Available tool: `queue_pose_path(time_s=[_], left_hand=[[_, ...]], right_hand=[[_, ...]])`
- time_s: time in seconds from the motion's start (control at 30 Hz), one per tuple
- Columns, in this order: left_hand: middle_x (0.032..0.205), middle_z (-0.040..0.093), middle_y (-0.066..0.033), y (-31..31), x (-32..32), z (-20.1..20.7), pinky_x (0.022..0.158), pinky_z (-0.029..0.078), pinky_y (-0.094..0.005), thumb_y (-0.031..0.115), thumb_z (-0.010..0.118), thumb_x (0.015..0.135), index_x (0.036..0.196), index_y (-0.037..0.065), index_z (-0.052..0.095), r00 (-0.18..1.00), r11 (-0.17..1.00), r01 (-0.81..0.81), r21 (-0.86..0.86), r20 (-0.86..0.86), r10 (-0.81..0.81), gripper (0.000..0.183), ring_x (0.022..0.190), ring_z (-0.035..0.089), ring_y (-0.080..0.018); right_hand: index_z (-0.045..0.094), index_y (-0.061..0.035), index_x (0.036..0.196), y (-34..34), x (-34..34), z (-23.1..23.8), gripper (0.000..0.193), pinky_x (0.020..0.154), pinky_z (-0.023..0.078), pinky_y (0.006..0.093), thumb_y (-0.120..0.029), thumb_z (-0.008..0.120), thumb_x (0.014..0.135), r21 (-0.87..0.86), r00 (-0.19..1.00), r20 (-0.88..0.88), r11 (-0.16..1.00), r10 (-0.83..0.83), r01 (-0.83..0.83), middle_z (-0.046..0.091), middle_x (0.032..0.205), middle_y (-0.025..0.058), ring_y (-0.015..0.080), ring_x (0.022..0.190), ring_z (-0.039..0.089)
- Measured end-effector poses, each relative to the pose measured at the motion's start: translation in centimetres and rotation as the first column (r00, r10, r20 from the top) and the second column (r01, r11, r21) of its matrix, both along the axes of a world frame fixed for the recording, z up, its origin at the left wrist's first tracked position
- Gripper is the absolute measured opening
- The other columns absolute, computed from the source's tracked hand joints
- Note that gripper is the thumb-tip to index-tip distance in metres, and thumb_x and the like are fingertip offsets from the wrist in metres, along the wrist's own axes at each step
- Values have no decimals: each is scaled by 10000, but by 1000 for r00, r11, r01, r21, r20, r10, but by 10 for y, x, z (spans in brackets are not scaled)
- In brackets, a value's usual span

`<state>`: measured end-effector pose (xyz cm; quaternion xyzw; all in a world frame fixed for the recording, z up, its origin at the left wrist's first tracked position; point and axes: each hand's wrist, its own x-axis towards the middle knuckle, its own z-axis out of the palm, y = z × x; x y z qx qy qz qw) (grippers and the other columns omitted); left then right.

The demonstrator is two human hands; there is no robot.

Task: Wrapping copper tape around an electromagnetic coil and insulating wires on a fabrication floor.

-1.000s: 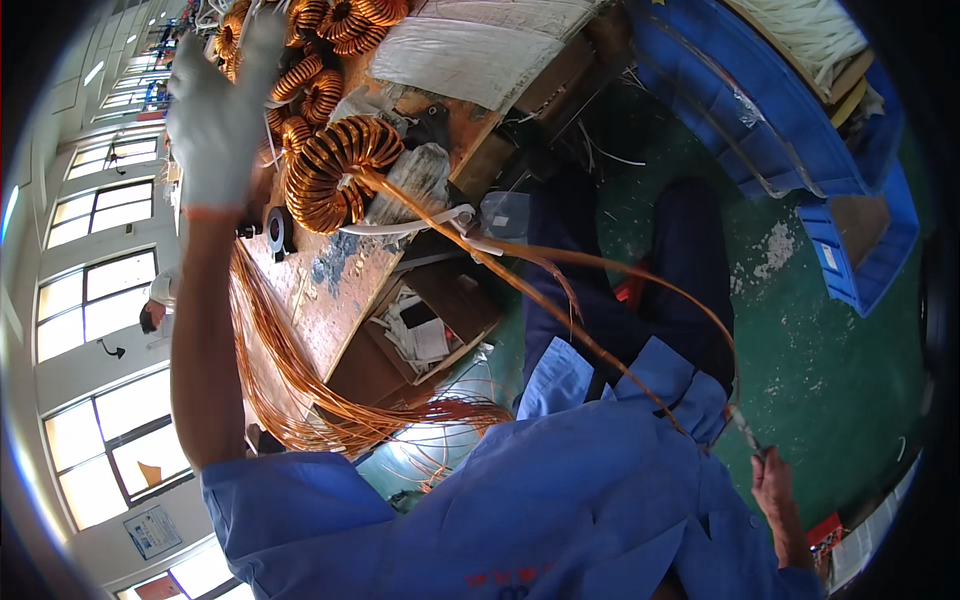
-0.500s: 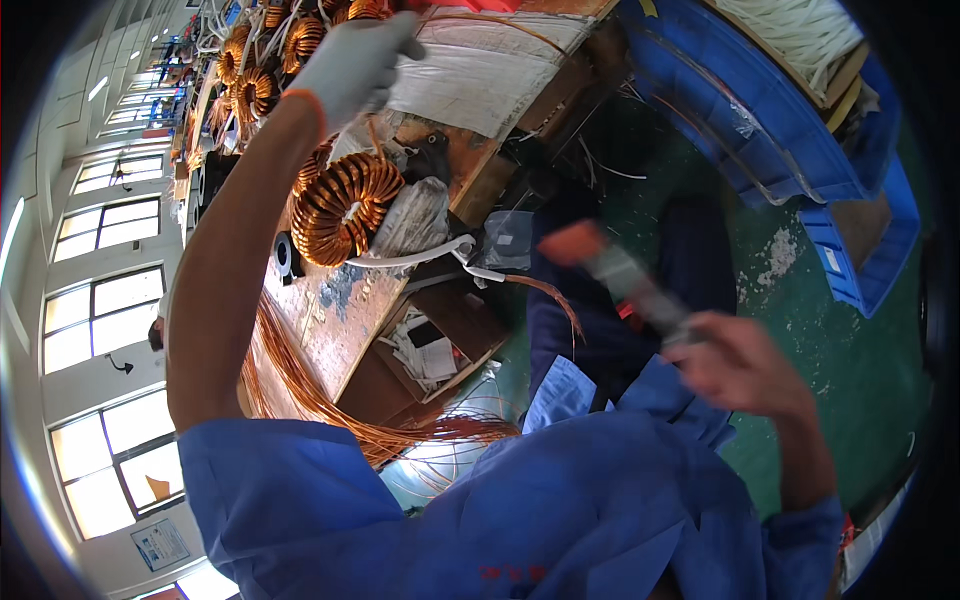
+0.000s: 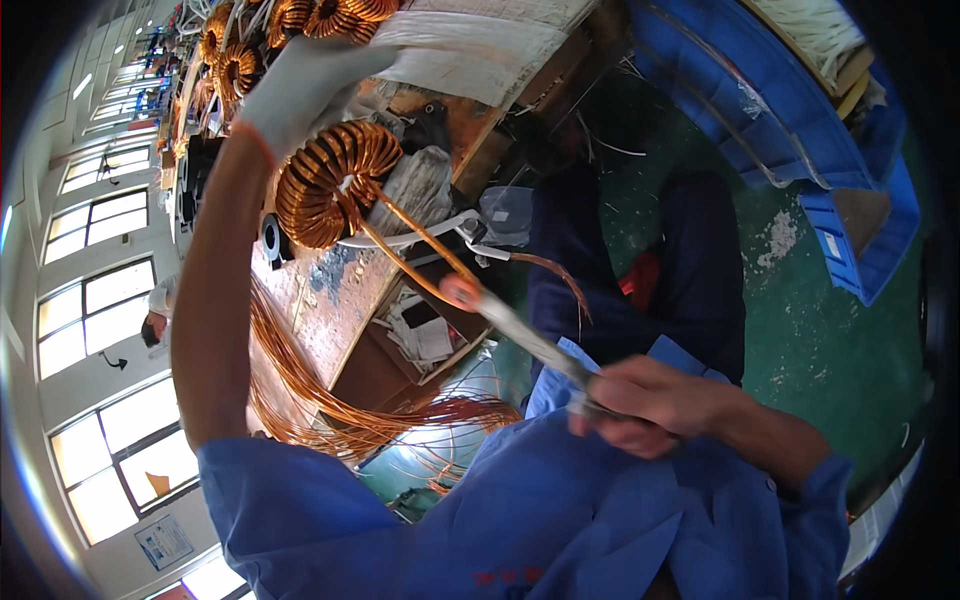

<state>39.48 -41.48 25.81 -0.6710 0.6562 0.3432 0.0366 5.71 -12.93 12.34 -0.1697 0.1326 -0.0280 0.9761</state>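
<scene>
My left hand (image 3: 300, 95), in a white glove, is held over the upper edge of a copper-wound ring coil (image 3: 335, 185). Its fingers are stretched out and somewhat blurred, and whether it touches the coil is hard to see. The coil stands at the bench edge with two thick copper leads (image 3: 415, 235) slanting toward me. Bare, my right hand (image 3: 640, 405) grips the grey handle of a mallet (image 3: 535, 340). The mallet's orange-red head overlaps the lead ends; contact cannot be made out. A whitish wrapped block (image 3: 415, 190) lies beside the coil.
More copper coils (image 3: 335, 18) crowd the far bench. Loose copper wires (image 3: 320, 400) hang over the bench's near edge. Under it sits a cardboard box (image 3: 375, 365) with scraps. Blue bins (image 3: 740, 100) stand at right. A black-and-white roll (image 3: 270, 240) lies left of the coil.
My left hand has moved left and down toward the coil. The mallet has swung left to the coil's leads, which now show slanting toward me. My right hand has shifted left and lower.
</scene>
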Motion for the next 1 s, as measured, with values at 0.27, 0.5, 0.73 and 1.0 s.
queue_pose_path(time_s=[0.27, 0.5, 0.73, 1.0], left_hand=[[864, 729, -321, -14, -134, 32, 773, 593, -489, 221, 633, 860, 951, -89, 740, 759, 639, 577, -509, 624, -188, 341, 832, 741, -464], [681, 690, -233, 31, -120, 100, 652, 576, -469, 494, 735, 881, 744, -18, 729, 424, 903, 362, -233, 903, 64, 530, 683, 739, -354], [1117, 682, -113, 123, -62, 29, 1031, 490, -405, 650, 820, 776, 1265, 38, 686, 112, 351, 934, 67, 879, -464, 794, 1106, 670, -271], [701, 712, -136, 103, -77, 4, 624, 584, -454, 459, 615, 1031, 930, 94, 804, 245, 559, 827, 62, 855, -457, 423, 652, 736, -333]], right_hand=[[576, 15, 1090, 117, -128, -9, 291, 603, 526, 511, -248, 687, 1033, -740, 724, -630, 498, -280, -452, 649, 711, 223, 420, 655, 690], [506, 6, 1024, 238, -237, -66, 261, 608, 528, 570, -191, 677, 1017, -629, 460, -767, 381, -448, -678, 674, 754, 239, 490, 688, 679], [521, 10, 1050, 254, -321, -112, 268, 623, 509, 616, -233, 633, 1052, -423, 95, -759, 378, -644, -823, 677, 786, 261, 511, 724, 670], [712, -31, 1065, 89, -246, -37, 174, 477, 372, 290, -200, 682, 1038, -810, -207, -561, 584, -801, -64, 581, 661, -22, 80, 490, 509]])
